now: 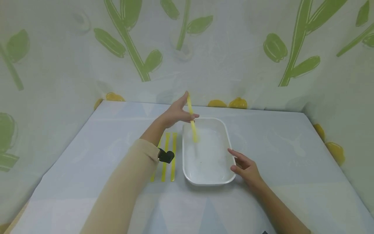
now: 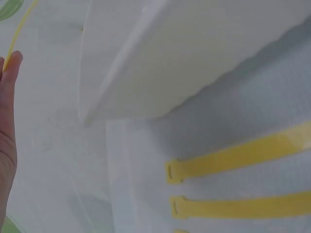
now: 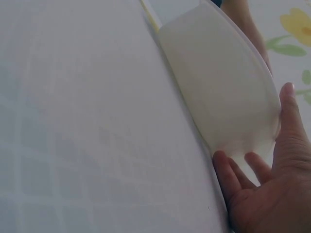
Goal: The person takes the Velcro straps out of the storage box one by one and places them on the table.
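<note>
My left hand (image 1: 179, 113) is raised over the back left corner of a white rectangular tray (image 1: 211, 156), pinching a yellow hook-and-loop cable tie (image 1: 189, 104). The tie dangles over the tray, its lower end blurred. In the left wrist view, part of the left hand (image 2: 7, 116) appears at the left edge. Three more yellow ties (image 1: 173, 162) lie side by side left of the tray, partly hidden by the left arm; slotted heads show on two of them (image 2: 194, 167). My right hand (image 1: 247, 170) holds the tray's right side, thumb at the rim and fingers against the outer wall (image 3: 218, 87).
The tray stands on a pale patterned table cover (image 1: 271, 146). A light curtain or sheet with green leaf prints (image 1: 222, 65) rises behind and at both sides. A black watch-like band (image 1: 166, 156) sits on the left wrist.
</note>
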